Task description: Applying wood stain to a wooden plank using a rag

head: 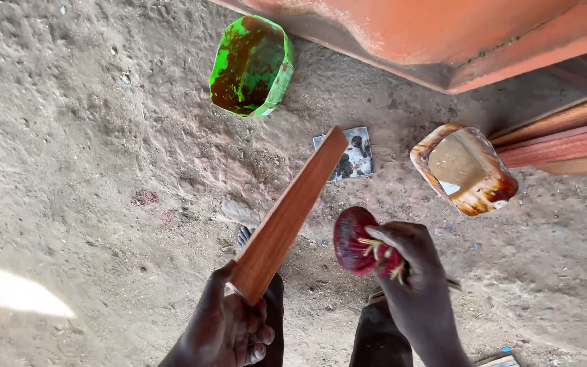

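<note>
My left hand (229,329) grips the near end of a flat reddish-brown wooden strip (290,214), which slants up and away to the right over the sandy ground. My right hand (412,285) is closed on a dark red stained rag wad (353,241) with loose yellowish threads. The wad sits just right of the strip, a little apart from it. My dark trouser legs show below both hands.
A cut green plastic container (253,64) with brown stain inside lies at the top. A cut tan container (467,170) holds liquid at the right. A small stained tile (354,155) lies between them. Orange metal (443,34) and stacked wooden boards (565,136) fill the upper right.
</note>
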